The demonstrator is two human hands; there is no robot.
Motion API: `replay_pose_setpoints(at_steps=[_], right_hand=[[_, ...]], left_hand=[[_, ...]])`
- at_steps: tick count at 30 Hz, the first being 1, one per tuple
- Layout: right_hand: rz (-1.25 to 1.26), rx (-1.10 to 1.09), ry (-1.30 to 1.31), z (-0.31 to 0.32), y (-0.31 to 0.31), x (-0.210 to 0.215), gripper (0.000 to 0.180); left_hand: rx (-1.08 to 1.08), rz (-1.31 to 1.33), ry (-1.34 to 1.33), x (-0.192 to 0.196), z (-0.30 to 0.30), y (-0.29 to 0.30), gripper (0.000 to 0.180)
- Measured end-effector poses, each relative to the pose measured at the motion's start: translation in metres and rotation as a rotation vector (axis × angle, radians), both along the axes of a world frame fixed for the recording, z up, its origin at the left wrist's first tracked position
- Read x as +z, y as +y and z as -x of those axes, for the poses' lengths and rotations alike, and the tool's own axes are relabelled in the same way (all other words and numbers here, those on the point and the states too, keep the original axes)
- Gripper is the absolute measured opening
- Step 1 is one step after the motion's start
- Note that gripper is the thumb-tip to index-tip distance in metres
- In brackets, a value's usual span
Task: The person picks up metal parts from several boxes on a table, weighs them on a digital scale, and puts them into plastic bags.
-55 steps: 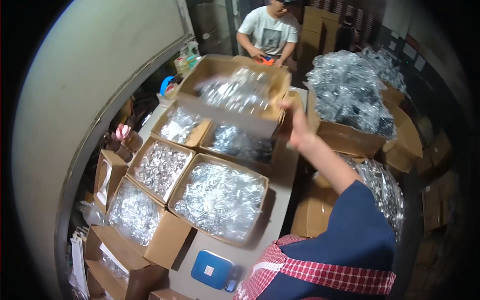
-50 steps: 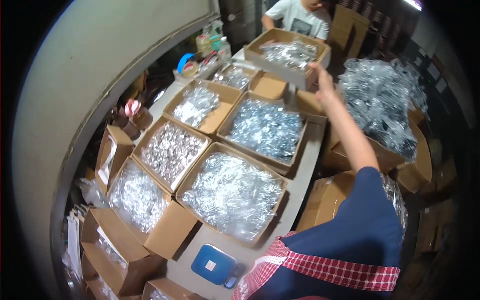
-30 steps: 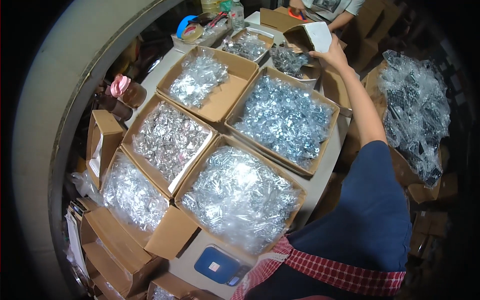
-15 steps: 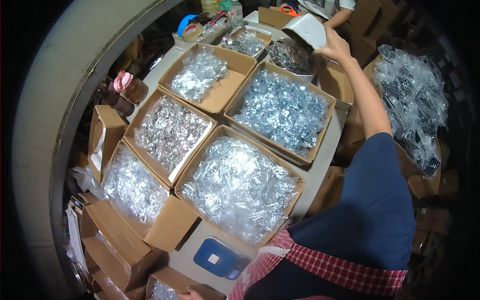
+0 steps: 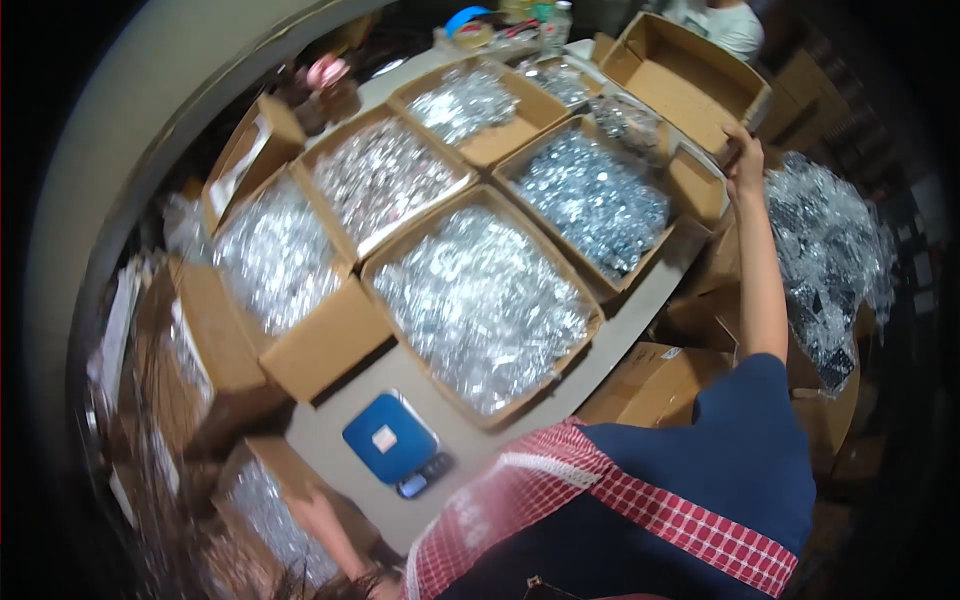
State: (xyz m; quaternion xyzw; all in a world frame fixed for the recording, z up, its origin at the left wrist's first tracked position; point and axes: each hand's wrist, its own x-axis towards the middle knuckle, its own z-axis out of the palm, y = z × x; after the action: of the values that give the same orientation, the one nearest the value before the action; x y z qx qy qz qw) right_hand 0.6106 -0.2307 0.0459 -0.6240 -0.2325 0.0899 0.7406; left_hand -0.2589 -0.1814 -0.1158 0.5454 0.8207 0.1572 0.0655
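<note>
My right hand [image 5: 743, 160] is stretched out to the far right, its fingers closed on the near corner of a brown cardboard tray [image 5: 650, 75]. The tray is tilted, with its bare inside facing me. At the lower left, my left hand [image 5: 312, 510] is at the wall of a small cardboard box [image 5: 262, 452] that holds clear plastic packets [image 5: 275, 525]. Blur hides how its fingers are set. Between my arms lies a blue-topped flat scale [image 5: 388, 440] with a small white label.
Cardboard trays of bagged metal parts crowd the table, among them silvery packets [image 5: 480, 310] and bluish ones [image 5: 590, 200]. A heap of bagged dark parts [image 5: 825, 260] stands at the right. Another person's pale sleeve [image 5: 735, 30] shows at the far edge.
The tray in my right hand has turned from its pale outside to its open inside and swung right. My left hand has come further into view, over the small box. The view has shifted.
</note>
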Motion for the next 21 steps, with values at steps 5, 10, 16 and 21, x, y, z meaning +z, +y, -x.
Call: replay_pose_setpoints(at_steps=[5, 10, 16, 21], right_hand=[[-0.134, 0.708, 0.39, 0.177, 0.017, 0.024, 0.022], [0.127, 1.035, 0.648, 0.366, 0.034, 0.015, 0.031], [0.477, 1.009, 0.554, 0.436, 0.056, -0.057, 0.057], [0.502, 0.865, 0.22, 0.377, 0.044, -0.155, 0.049]], left_hand=[[-0.169, -0.211, -0.168, 0.007, -0.022, 0.005, 0.045], [-0.165, -0.316, -0.324, 0.015, -0.018, 0.002, 0.067], [-0.2, -0.282, -0.711, 0.053, -0.046, 0.016, 0.067], [-0.15, -0.34, -0.837, 0.111, -0.016, 0.001, 0.06]])
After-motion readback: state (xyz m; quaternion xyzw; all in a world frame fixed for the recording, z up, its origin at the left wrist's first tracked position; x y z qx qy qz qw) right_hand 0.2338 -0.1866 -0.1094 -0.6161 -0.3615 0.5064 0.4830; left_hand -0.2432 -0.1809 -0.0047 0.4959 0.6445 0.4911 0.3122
